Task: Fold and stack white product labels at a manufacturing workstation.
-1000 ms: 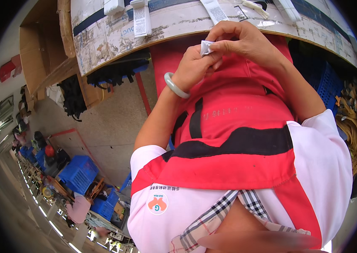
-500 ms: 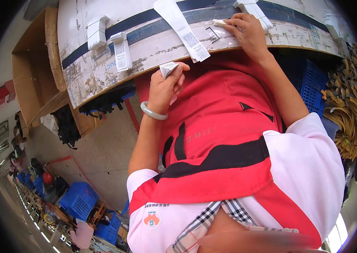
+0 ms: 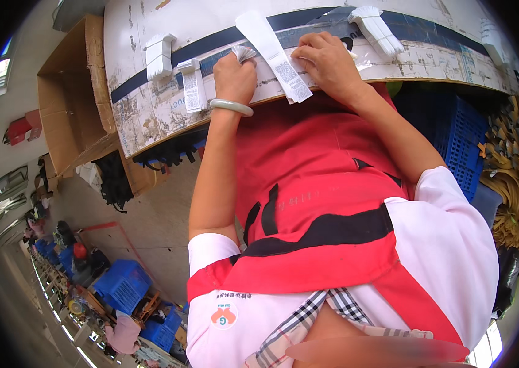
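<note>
A small bundle of white printed labels [image 3: 244,54], fanned at its top, is gripped in my left hand [image 3: 233,78], closed just above the table edge. Right of it, a stack of long white label strips [image 3: 265,46] lies slanting, its near end at the table edge. My right hand [image 3: 328,64] is beside this stack, palm down, fingers bent together with their tips close to its right edge. Whatever those fingers hold is hidden. Two smaller label bundles, a banded one [image 3: 159,58] and a longer one [image 3: 192,89], lie to the left. Another banded label bundle [image 3: 377,32] lies beyond my right hand.
The worn white table [image 3: 143,116] has a dark tape strip across it. An open cardboard box [image 3: 66,104] stands at its left. Below the table's right end are a blue crate [image 3: 460,144] and a heap of tan strips [image 3: 508,184]. More blue crates [image 3: 123,285] stand lower left.
My left hand has moved forward over the table with its label bundle. My right hand has come left and slightly nearer, toward the long strips. The small white piece at its fingertips no longer shows there.
</note>
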`<action>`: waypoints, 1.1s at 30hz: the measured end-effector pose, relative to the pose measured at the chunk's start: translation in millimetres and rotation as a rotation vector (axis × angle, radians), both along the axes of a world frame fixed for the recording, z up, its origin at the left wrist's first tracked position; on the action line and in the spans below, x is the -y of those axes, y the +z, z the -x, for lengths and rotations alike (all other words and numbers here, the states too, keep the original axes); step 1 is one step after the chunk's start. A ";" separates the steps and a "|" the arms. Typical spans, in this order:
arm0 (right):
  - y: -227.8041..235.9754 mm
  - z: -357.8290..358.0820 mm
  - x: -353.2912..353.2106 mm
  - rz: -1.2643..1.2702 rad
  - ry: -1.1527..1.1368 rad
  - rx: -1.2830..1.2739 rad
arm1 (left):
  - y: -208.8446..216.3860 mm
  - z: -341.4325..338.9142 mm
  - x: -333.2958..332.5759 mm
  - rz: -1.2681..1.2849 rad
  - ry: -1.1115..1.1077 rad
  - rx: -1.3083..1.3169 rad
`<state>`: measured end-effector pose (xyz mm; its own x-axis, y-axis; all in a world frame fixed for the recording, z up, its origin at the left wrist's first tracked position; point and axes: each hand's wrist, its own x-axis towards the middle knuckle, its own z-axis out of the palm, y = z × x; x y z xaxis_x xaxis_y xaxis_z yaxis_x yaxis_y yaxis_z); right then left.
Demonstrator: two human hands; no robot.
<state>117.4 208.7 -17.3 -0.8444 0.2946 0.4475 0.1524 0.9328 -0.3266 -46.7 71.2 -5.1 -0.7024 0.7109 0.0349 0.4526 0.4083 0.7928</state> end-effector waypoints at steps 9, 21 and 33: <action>-1.6 -2.8 -0.4 0.146 0.005 -0.055 | 0.0 -14.4 4.4 -0.010 0.016 0.130; 9.4 -26.8 42.8 0.177 0.046 0.050 | -8.8 -55.0 43.0 -0.086 -0.094 0.013; -10.3 35.3 13.9 0.131 0.079 -0.117 | -4.8 -53.7 61.1 -0.243 0.023 0.621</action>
